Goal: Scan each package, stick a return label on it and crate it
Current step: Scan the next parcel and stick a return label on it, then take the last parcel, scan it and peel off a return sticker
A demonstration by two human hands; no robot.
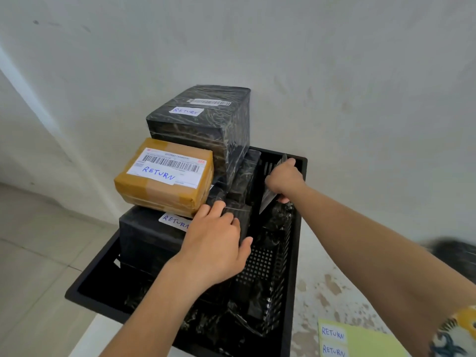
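Head view: I see the black crate (pixel 296 253) on the counter (pixel 322 287), stacked with wrapped packages. Left hand (pixel 216 243) lies with fingers straight on a black package (pixel 154 238) under the brown package (pixel 164 176). Right hand (pixel 283 180) pinches a thin dark package (pixel 270 199) standing inside the crate's right wall. Sheet of RETURN labels (pixel 355 340) lies near right.

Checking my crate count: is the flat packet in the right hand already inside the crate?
Partly in: the right hand holds the flat packet upright, its lower end below the crate rim.
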